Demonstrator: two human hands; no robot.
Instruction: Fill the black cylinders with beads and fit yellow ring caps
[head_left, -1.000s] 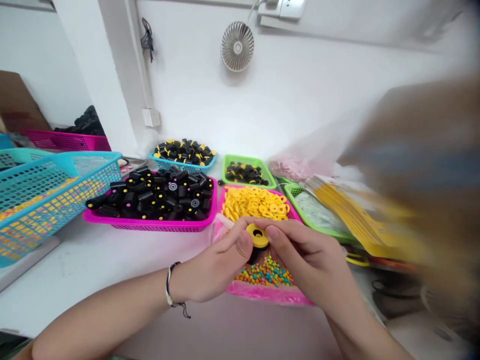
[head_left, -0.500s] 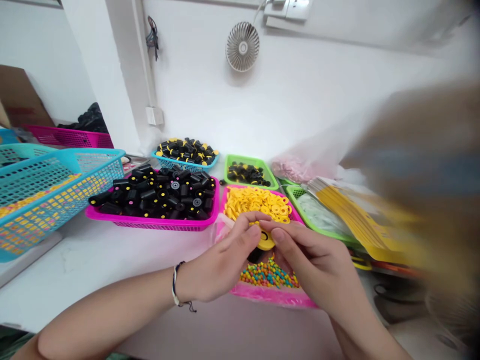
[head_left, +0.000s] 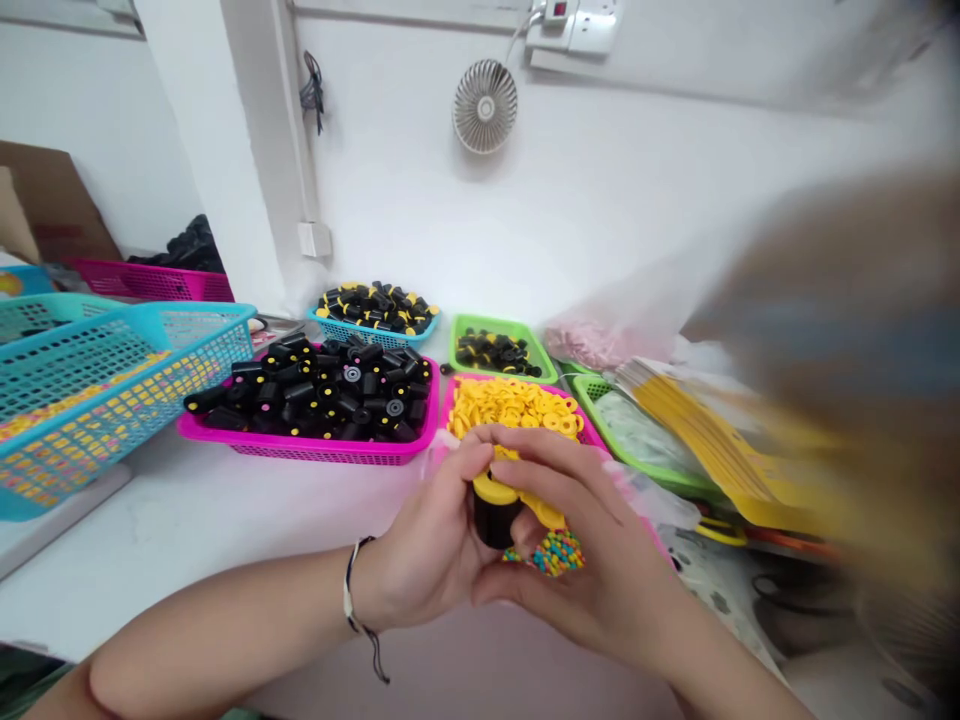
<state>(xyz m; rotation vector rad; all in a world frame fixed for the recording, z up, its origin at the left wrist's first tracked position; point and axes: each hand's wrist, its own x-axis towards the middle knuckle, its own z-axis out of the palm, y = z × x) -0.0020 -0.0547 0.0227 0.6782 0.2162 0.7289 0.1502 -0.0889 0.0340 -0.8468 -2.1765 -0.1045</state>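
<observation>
Left of the ring basket (head_left: 591, 430), a blue basket (head_left: 187, 312) holds small yellow and pink bits; closer to that landmark, a magenta basket (head_left: 300, 449) is heaped with black pieces. In front of the ring basket, the left hand (head_left: 420, 560) pinches a black cylinder (head_left: 493, 525) between thumb and fingers, roughly upright, its yellow rim (head_left: 495, 489) on top. The right hand (head_left: 611, 545) curls in from the other side, forefinger near that rim, a loose yellow piece (head_left: 546, 512) seemingly caught among its fingers, thumb set lower and apart. Coloured beads (head_left: 561, 553) show beneath, nearer the wearer than the ring basket. The cylinder looks light, stiff and slightly slippery, hardly fragile, so its sides just below the rim seem the best hold; the yellow piece looks thin, easiest by its edge
</observation>
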